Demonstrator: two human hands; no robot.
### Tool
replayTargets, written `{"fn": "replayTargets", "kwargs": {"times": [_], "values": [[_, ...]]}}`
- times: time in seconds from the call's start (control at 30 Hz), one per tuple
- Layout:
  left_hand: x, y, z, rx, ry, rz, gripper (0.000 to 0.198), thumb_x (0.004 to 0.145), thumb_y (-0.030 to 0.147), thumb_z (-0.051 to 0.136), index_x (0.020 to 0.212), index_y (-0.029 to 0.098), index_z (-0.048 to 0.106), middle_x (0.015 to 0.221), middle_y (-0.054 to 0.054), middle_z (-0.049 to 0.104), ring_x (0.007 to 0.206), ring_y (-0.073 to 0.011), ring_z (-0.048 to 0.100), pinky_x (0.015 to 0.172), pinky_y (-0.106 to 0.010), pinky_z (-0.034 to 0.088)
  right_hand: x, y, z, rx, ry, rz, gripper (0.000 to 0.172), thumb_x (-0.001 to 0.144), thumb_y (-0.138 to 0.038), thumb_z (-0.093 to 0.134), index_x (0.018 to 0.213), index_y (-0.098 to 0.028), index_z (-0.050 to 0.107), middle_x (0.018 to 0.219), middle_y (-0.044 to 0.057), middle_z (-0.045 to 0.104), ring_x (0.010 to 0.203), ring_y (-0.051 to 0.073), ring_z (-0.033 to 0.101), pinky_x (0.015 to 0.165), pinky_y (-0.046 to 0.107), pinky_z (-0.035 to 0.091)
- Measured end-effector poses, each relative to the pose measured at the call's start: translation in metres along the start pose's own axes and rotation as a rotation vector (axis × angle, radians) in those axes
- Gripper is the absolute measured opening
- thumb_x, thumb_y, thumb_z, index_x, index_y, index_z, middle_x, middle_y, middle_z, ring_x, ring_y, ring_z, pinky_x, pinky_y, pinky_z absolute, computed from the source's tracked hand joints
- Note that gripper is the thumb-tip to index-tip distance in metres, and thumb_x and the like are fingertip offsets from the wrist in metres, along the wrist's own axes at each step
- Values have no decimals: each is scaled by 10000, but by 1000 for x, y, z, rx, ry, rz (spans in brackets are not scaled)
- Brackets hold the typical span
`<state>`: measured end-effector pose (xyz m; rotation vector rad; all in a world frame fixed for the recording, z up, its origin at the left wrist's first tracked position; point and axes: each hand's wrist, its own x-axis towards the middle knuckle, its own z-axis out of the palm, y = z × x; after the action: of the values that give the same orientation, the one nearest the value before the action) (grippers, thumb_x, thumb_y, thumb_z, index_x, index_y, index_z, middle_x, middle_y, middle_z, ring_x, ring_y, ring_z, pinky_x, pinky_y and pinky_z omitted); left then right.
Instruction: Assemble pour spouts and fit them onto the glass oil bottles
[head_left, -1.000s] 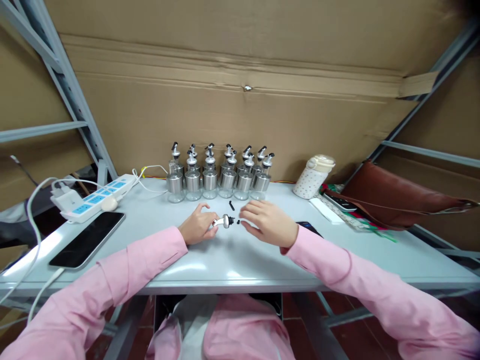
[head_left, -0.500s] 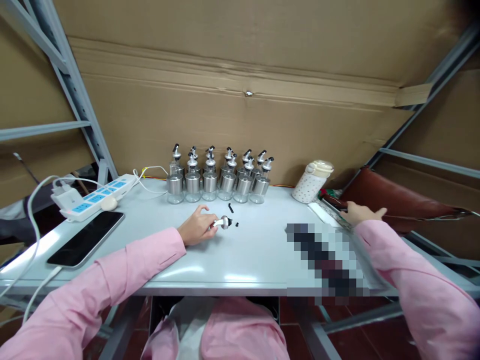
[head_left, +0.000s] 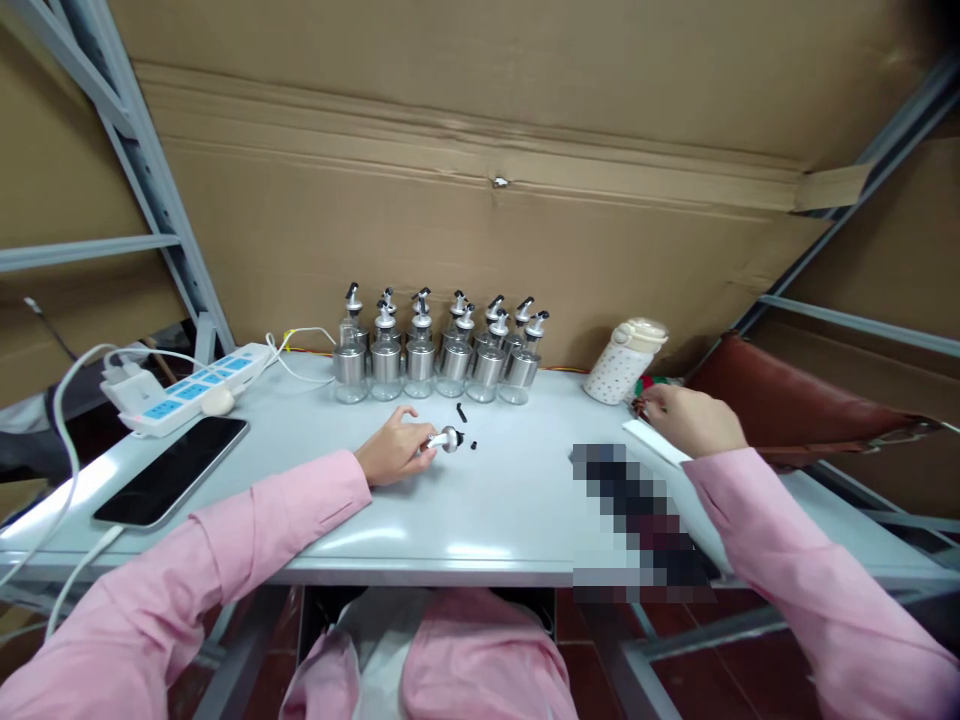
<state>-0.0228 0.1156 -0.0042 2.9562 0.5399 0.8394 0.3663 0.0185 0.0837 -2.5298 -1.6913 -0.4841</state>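
Note:
My left hand (head_left: pixel 396 447) rests on the table with its fingertips pinching a silver pourer spout (head_left: pixel 450 439), whose black end points right. A small black lever (head_left: pixel 461 412) and a tiny black piece (head_left: pixel 473 446) lie on the tabletop beside the spout. At the right, my right hand (head_left: pixel 694 418) is closed, knuckles up, in front of the brown leather bag (head_left: pixel 780 400). Something small and dark shows at its fingertips, too little to name. Below that hand lies a white strip-shaped object (head_left: pixel 651 441).
Several glass and steel oil bottles (head_left: pixel 420 362) with pourers stand in rows at the back. A white speckled flask (head_left: pixel 624 365) is on their right. On the left lie a power strip (head_left: pixel 195 390), cables and a phone (head_left: pixel 174 472). A blurred-out patch (head_left: pixel 637 515) covers the right front.
My right hand has moved left and nearer the flask, its fingers going from spread over the bag to closed. My left hand stays in place with the pourer spout.

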Motion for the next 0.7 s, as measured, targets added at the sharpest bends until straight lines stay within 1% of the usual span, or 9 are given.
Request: {"fn": "replayTargets", "kwargs": {"times": [0.07, 0.13, 0.2, 0.3, 0.4, 0.5, 0.57, 0.63, 0.7], "values": [[0, 0, -1, 7, 7, 13, 213, 872, 241, 285, 848, 169, 484, 661, 21, 599, 563, -116, 520, 923, -396, 337, -19, -42, -18, 106, 97, -86, 301, 833, -252, 419, 1000, -194, 662, 963, 115, 709, 842, 258, 654, 664, 333, 425], [0, 0, -1, 18, 21, 32, 209, 871, 226, 280, 863, 167, 480, 650, 22, 595, 553, -118, 519, 915, -397, 341, -37, -86, -26, 270, 160, -295, 261, 821, -240, 453, 969, -196, 663, 910, 71, 720, 822, 222, 660, 710, 311, 454], [-1, 0, -1, 31, 34, 48, 206, 873, 215, 275, 879, 165, 475, 641, 22, 590, 548, -123, 522, 906, -396, 347, -50, -126, -24, 433, 127, -499, 249, 830, -225, 455, 971, -181, 656, 918, 65, 717, 829, 201, 661, 756, 301, 469], [-1, -1, 0, 51, 36, 59, 196, 875, 209, 268, 889, 166, 458, 689, 3, 614, 573, -134, 539, 897, -398, 357, -59, -170, -10, 553, 61, -686, 268, 853, -230, 476, 1071, -168, 619, 1005, 83, 700, 912, 211, 647, 796, 314, 469], [-2, -3, 2, 39, 32, 48, 193, 877, 196, 247, 886, 170, 437, 783, -28, 644, 625, -145, 558, 891, -401, 362, -60, -193, 3, 565, -80, -796, 232, 873, -156, 440, 996, -158, 636, 976, 96, 695, 895, 199, 641, 788, 307, 460], [-3, -6, 4, 11, 59, 6, 217, 891, 185, 209, 899, 170, 425, 795, -35, 645, 667, -160, 557, 881, -403, 368, -60, -201, 9, 629, -168, -846, 175, 859, -144, 457, 870, -148, 631, 881, 92, 681, 820, 179, 626, 761, 296, 451], [-4, -6, 4, 1, 80, -20, 231, 903, 192, 193, 908, 169, 423, 800, -42, 641, 696, -170, 555, 878, -405, 370, -61, -204, 11, 739, -200, -818, 115, 832, -159, 488, 824, -149, 602, 835, 74, 661, 771, 166, 605, 722, 287, 448], [-4, -6, 4, -8, 101, -46, 234, 911, 205, 193, 922, 169, 425, 846, -59, 639, 747, -177, 560, 878, -399, 375, -61, -207, 15, 893, -237, -741, 77, 817, -194, 496, 815, -157, 564, 804, 53, 636, 730, 152, 581, 670, 272, 444], [-3, -7, 4, -15, 129, -85, 227, 915, 223, 210, 938, 172, 430, 908, -76, 635, 802, -182, 563, 874, -384, 383, -59, -212, 20, 1063, -284, -646, 88, 815, -244, 492, 842, -168, 527, 797, 35, 614, 710, 143, 566, 633, 263, 438]]}}
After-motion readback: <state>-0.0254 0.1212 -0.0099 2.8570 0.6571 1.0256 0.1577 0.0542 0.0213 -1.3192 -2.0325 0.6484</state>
